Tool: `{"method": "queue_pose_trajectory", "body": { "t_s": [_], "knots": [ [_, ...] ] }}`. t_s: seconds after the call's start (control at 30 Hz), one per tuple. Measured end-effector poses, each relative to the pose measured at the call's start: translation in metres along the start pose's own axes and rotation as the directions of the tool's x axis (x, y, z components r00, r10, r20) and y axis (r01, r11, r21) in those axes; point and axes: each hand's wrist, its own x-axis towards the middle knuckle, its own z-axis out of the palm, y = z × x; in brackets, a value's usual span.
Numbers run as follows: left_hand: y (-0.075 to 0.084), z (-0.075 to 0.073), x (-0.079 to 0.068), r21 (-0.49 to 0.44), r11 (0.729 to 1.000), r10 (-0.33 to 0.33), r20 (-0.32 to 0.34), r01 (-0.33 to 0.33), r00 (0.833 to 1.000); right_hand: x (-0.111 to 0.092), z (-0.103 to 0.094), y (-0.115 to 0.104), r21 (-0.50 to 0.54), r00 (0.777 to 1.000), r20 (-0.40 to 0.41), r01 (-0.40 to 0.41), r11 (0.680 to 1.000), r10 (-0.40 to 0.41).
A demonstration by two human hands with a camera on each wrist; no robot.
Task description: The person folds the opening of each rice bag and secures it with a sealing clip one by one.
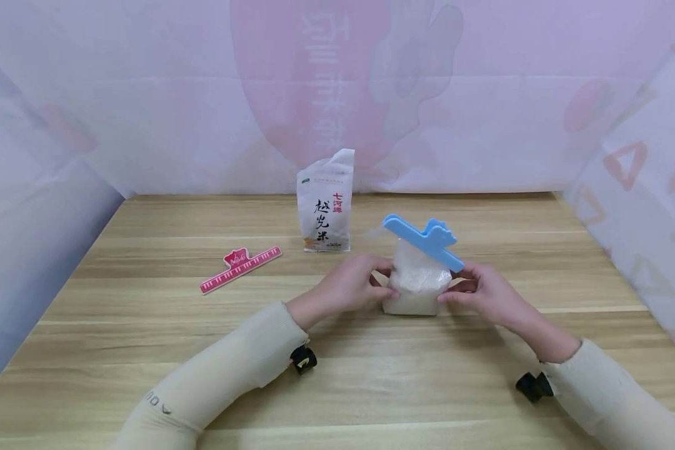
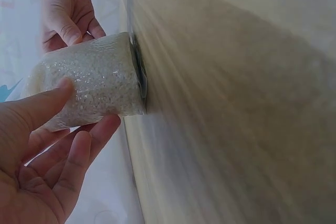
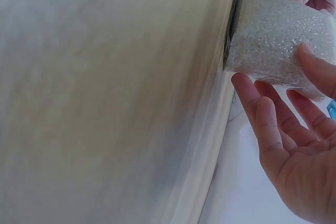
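Note:
A clear bag of rice (image 1: 419, 281) stands upright on the table, its top closed by a blue bag clip (image 1: 424, 240) that slants down to the right. My left hand (image 1: 360, 284) holds the bag's left side between thumb and fingers. On the opposite side, my right hand (image 1: 486, 292) grips it the same way, just below the clip's lower end. Both wrist views show the rice (image 2: 100, 74) through the shiny plastic, with the thumb on one face and fingertips along the edge. In the right wrist view the bag's base (image 3: 233, 30) touches the tabletop.
A white paper rice bag (image 1: 327, 203) with dark and red lettering stands behind, left of the clear bag. Further left lies a red bag clip (image 1: 240, 270) with a piano-key pattern. The wooden table (image 1: 371, 387) is enclosed by printed cloth (image 1: 174, 125) at back and sides.

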Motion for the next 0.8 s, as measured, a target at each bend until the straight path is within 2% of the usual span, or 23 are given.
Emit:
{"method": "queue_pose_trajectory", "body": {
  "t_s": [0.47,0.8],
  "knots": [
    [-0.007,-0.001,0.028,-0.051,0.999,0.008,-0.014,-0.008,1.000,0.014,-0.013,0.007,-0.029,1.000,-0.028,0.003,1.000,-0.004],
    [-0.009,-0.005,0.040,-0.023,0.999,-0.035,-0.015,0.035,0.999,0.023,-0.018,0.009,-0.056,0.998,-0.057,-0.002,0.998,-0.002]
  ]
}}
